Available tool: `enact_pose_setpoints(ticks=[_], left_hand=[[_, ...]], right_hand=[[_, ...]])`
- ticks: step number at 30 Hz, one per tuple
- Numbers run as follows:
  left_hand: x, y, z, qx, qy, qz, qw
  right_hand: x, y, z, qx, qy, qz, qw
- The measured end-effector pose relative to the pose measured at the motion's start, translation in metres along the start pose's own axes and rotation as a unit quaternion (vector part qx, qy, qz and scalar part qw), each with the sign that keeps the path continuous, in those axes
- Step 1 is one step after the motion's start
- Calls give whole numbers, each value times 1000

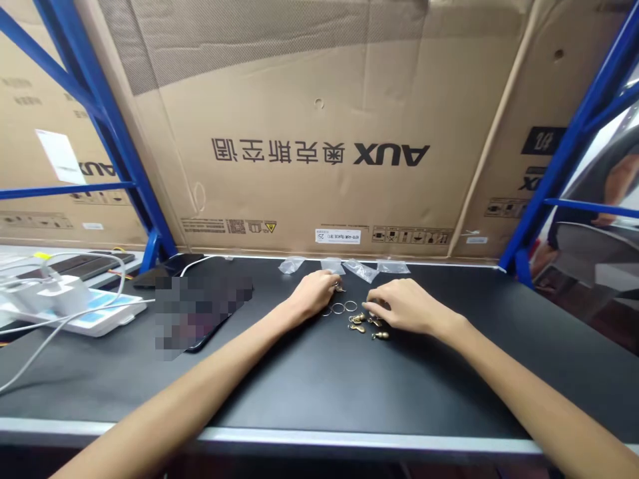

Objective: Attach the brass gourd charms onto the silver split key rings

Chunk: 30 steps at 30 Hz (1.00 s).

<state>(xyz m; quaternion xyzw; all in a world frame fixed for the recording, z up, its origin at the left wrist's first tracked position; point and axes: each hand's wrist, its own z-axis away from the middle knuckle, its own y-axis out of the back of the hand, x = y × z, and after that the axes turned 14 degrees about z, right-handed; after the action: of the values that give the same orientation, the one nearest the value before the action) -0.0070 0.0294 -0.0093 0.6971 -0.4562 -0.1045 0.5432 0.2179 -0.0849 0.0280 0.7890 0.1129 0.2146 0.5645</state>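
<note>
Small brass-coloured charms (pixel 357 319) are strewn near the middle of the worktop (pixel 299 392), some apparently gourd-shaped. Taken as the centre of a clock, with twelve towards the cardboard box (pixel 319 193), they are flanked by thin metal rings (pixel 351 306) at about eleven, one partly covered.

The charms can be judged light, hard and rather slippery, with little risk of breakage; they are best taken by the body, between thumb and forefinger pads. The rings are likely to be springy and easily nudged, and are best pinched at the rim.

At ten o'clock, a small metal piece (pixel 340 287) is seemingly pinched in the closed grip of the left hand (pixel 315 293), whose wrist is held low and whose forearm is stretched in from seven. At two, the right hand (pixel 403 304) is poised palm down beside the charms, fingers curled and thumb pointed towards nine; whether anything is held in its grip cannot be told. Its forearm is brought in from four.

Farther out, clear plastic bags (pixel 361 270) are laid in a row around twelve, and a white power strip (pixel 107 313) is set at nine.
</note>
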Motion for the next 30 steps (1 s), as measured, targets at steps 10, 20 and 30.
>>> enact_pose_setpoints(ticks=[10,20,30], left_hand=[[10,8,2,44,61,134,988],[42,14,6,46,35,468,882],[52,15,10,98,-7,423,901]], right_hand=[[-1,-5,-2,47,-45,-29,997],[-12,-10,-9,149,-123,-241,951],[-8,-10,-9,179,-155,-344,909]])
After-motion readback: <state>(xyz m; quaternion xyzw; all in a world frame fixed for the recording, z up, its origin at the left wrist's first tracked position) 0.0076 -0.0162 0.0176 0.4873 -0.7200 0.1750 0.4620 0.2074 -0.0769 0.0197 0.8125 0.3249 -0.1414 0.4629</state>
